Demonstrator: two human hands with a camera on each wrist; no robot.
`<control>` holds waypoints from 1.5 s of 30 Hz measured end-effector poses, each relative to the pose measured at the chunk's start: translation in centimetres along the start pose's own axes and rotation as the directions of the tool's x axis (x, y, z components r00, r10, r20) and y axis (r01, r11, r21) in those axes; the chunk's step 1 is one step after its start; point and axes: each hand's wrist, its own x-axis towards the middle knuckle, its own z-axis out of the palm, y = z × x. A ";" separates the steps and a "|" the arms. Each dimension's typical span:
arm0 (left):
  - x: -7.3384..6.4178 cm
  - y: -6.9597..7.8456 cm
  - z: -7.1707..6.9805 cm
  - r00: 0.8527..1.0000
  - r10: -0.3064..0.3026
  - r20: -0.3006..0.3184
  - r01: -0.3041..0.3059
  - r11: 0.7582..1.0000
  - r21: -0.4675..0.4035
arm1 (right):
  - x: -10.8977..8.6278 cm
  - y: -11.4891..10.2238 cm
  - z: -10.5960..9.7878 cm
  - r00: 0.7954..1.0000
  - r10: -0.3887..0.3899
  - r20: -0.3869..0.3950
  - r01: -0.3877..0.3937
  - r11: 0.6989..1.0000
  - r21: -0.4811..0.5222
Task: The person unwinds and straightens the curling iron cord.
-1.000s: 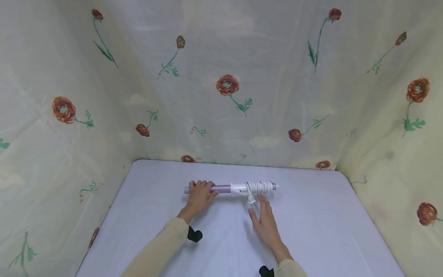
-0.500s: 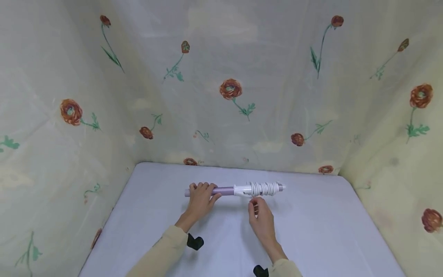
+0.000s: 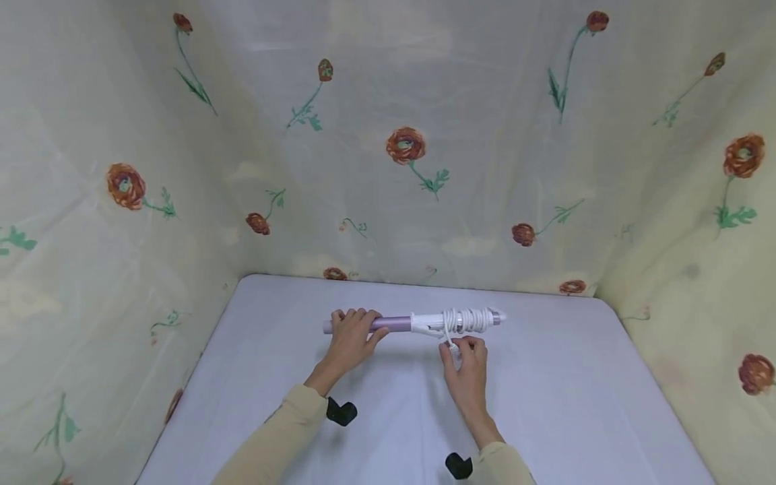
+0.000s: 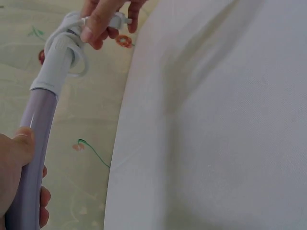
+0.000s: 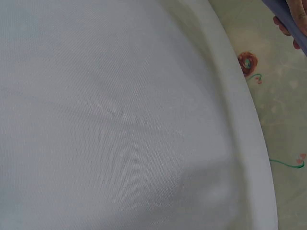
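Note:
My left hand (image 3: 350, 337) grips the purple handle of a white and purple curling iron (image 3: 394, 325), held roughly level above the table. In the left wrist view, that handle (image 4: 38, 120) runs up to a white collar with the white power cord (image 4: 72, 45) wound beyond it. Several loops of cord (image 3: 467, 320) circle the right part of the iron, near its tip. With fingertips bent, my right hand (image 3: 468, 377) pinches the plug (image 4: 117, 20) at the cord's end, just below the loops. Part of the plug is hidden by the fingers.
A white-covered table (image 3: 582, 391) lies beneath both hands. Flower-printed cloth (image 3: 473, 182) hangs behind it and on both sides. Black wrist-worn pieces (image 3: 341, 412) show beside the sleeves. The right wrist view is mostly tabletop (image 5: 120, 120).
My right hand has gone from spread fingers beside the hanging plug to pinching it. The cord loops have loosened and spread a little. My left hand keeps its grip.

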 end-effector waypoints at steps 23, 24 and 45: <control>0.2 -0.4 0.3 0.998 -0.023 -0.063 0.033 0.987 0.158 | 3.9 -2.7 -4.9 0.842 -0.490 0.226 0.530 0.829 -0.176; 0.1 -0.5 0.4 0.998 -0.023 -0.063 0.033 0.987 0.160 | 4.4 -2.8 -5.2 0.835 -0.490 0.250 0.537 0.825 -0.176; -0.2 -2.4 -0.3 0.996 0.025 -0.087 -0.022 0.999 0.041 | 12.1 0.9 -9.4 0.770 -0.144 0.621 0.192 0.981 -0.011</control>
